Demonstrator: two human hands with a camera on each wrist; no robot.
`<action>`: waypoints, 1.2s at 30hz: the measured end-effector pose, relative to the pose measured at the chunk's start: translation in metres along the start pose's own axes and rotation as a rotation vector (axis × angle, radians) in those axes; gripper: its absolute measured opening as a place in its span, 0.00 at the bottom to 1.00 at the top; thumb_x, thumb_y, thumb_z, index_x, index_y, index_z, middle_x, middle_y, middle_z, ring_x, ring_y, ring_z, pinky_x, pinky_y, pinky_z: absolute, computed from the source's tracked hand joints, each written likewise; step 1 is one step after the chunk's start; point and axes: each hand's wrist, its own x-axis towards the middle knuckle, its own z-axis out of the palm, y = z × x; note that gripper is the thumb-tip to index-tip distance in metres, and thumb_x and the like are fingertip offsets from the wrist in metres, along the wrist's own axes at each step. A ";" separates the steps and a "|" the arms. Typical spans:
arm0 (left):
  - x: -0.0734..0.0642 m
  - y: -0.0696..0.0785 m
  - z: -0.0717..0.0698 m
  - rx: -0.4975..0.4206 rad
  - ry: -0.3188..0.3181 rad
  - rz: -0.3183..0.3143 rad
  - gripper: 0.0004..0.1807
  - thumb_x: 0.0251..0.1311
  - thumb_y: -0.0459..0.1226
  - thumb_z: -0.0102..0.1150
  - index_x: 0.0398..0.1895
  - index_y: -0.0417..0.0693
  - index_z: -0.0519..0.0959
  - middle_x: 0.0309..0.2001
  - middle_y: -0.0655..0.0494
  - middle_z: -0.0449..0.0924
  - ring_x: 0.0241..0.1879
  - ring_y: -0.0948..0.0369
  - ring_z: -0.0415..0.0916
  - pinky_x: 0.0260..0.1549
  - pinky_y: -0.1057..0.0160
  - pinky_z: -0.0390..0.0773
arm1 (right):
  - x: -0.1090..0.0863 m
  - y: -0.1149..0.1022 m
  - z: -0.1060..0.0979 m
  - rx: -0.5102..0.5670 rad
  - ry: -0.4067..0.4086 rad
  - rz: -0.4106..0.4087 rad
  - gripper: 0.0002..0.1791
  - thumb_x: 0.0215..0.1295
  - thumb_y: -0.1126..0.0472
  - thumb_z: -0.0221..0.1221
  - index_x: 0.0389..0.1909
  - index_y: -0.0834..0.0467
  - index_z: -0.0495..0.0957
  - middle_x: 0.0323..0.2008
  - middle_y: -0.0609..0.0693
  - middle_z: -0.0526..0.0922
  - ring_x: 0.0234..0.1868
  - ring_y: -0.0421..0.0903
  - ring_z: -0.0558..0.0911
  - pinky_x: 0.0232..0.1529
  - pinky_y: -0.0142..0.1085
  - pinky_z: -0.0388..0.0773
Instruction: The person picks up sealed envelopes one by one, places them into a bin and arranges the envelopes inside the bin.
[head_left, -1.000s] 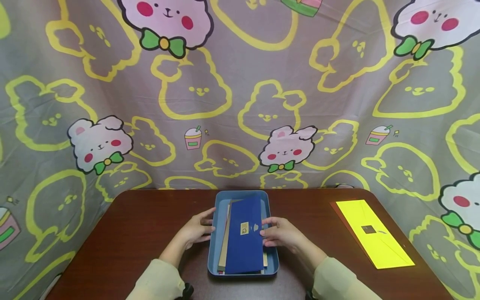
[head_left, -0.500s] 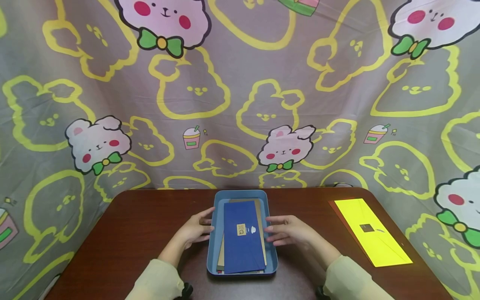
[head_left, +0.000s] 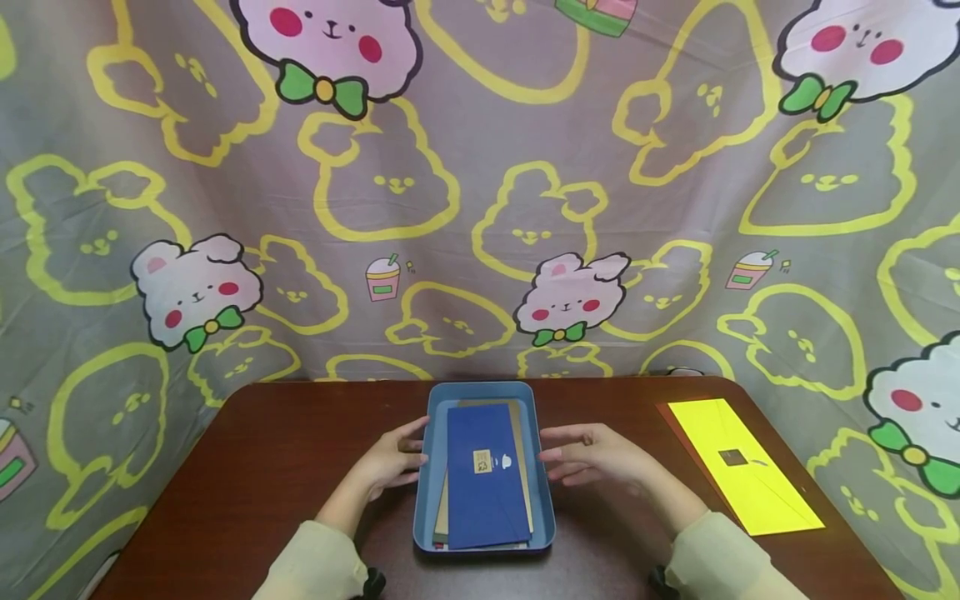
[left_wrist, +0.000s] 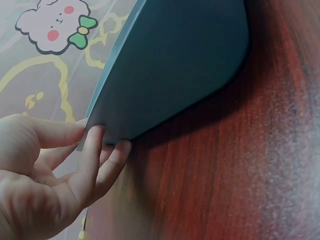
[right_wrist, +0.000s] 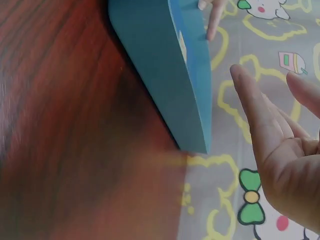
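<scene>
A blue tray (head_left: 423,500) lies on the table, holding a dark blue envelope (head_left: 487,500) on top of a brown one (head_left: 519,417) and other paper pieces that are mostly covered. The blue envelope bears a small tan label and a white mark. At the tray's left side, my left hand (head_left: 386,462) touches the outer wall and rim with its fingertips, fingers loosely bent; the left wrist view shows this hand (left_wrist: 60,175) against the wall. My right hand (head_left: 600,457) is held just off the tray's right side, fingers extended; in the right wrist view this hand (right_wrist: 280,145) holds nothing.
A bright yellow envelope (head_left: 742,492) lies slanted at the right of the brown wooden table (head_left: 300,433), over a reddish-brown one (head_left: 686,433) of which only an edge shows. Behind the table hangs a patterned cloth (head_left: 450,192).
My right hand let go of the blue envelope, which now lies flat on the other papers, and drew away to the right past the tray's rim. The left hand stayed at the tray's left side.
</scene>
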 end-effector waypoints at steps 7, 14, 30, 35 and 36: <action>0.001 -0.001 0.000 0.000 0.000 -0.004 0.36 0.67 0.22 0.58 0.78 0.46 0.64 0.57 0.35 0.77 0.44 0.51 0.83 0.42 0.49 0.85 | -0.014 -0.003 -0.009 -0.059 0.036 -0.075 0.30 0.74 0.60 0.61 0.70 0.72 0.67 0.53 0.67 0.84 0.49 0.62 0.86 0.49 0.51 0.83; 0.001 -0.003 0.001 -0.010 0.004 -0.006 0.36 0.67 0.22 0.58 0.78 0.46 0.64 0.57 0.35 0.77 0.43 0.51 0.83 0.42 0.49 0.85 | -0.027 -0.001 -0.024 -0.165 0.128 -0.101 0.27 0.76 0.58 0.59 0.68 0.69 0.71 0.54 0.68 0.83 0.50 0.64 0.85 0.52 0.54 0.81; 0.001 -0.001 0.000 -0.017 0.009 -0.007 0.36 0.67 0.21 0.57 0.77 0.45 0.64 0.57 0.35 0.77 0.43 0.51 0.83 0.41 0.49 0.85 | -0.063 0.015 -0.084 -0.281 0.393 -0.090 0.25 0.76 0.61 0.58 0.65 0.73 0.71 0.52 0.65 0.85 0.45 0.47 0.87 0.45 0.32 0.81; 0.001 -0.001 0.000 -0.019 0.000 -0.003 0.36 0.67 0.22 0.57 0.77 0.45 0.64 0.57 0.35 0.77 0.43 0.51 0.83 0.42 0.49 0.85 | -0.072 0.021 -0.101 -0.267 0.473 -0.100 0.25 0.75 0.61 0.60 0.64 0.73 0.72 0.49 0.59 0.87 0.42 0.39 0.87 0.44 0.32 0.81; 0.001 -0.001 0.000 -0.019 0.001 -0.002 0.36 0.67 0.22 0.58 0.77 0.45 0.64 0.57 0.35 0.77 0.43 0.51 0.83 0.42 0.49 0.85 | -0.074 0.022 -0.104 -0.267 0.488 -0.105 0.25 0.75 0.61 0.60 0.64 0.74 0.72 0.47 0.56 0.88 0.42 0.38 0.87 0.44 0.31 0.81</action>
